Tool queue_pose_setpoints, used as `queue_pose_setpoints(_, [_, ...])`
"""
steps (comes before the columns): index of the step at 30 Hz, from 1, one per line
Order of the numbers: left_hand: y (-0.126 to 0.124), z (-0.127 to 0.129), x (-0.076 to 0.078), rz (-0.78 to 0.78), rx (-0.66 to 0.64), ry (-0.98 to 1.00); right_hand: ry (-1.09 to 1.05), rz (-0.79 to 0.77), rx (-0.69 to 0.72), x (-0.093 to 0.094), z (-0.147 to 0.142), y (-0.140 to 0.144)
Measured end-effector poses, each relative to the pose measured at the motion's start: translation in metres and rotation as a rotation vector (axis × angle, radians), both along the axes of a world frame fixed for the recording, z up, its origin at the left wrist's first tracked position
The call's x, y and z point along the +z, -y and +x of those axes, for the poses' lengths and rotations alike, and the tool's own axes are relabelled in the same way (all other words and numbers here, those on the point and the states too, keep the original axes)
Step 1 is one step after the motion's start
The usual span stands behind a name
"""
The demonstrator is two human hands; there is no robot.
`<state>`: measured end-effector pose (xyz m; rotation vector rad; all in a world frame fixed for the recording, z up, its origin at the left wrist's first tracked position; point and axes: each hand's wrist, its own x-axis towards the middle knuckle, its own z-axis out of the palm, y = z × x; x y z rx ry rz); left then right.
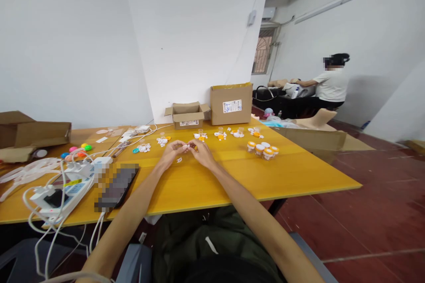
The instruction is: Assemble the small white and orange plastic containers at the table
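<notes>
white piece [187, 145]: too small to identify, half hidden by fingertips | phone [117, 186]: blurred out | cables [49, 247]: cut off below

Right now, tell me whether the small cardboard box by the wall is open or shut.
Open: the small cardboard box has its top flaps spread outward; its contents cannot be seen.

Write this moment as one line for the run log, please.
left hand + right hand: together pinch small white part | above yellow table | finished capped pieces right of hands
</notes>
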<state>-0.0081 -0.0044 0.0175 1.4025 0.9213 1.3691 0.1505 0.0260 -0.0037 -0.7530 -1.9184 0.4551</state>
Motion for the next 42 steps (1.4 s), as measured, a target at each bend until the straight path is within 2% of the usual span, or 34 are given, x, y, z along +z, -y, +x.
queue_pose_setpoints(22, [0.0008, -0.0001, 0.0001, -0.016, -0.026, -0.007, 0.093, 0.006, -0.044, 0.0052, 0.0001, 0.0091])
queue_pose_setpoints(29, [0.0009, 0.0014, -0.0005, 0.004, 0.008, -0.006, 0.065, -0.017, -0.049, 0.0049, -0.0009, 0.0078])
queue_pose_setpoints(37, [0.0000, 0.0019, -0.0008, 0.034, 0.028, -0.017, -0.047, -0.125, -0.044, 0.0037, -0.0029, 0.0014])
queue_pose_setpoints(42, [0.0010, 0.0024, 0.0011, 0.042, 0.025, -0.011, -0.067, -0.124, -0.056, 0.0036, -0.0035, 0.0019])
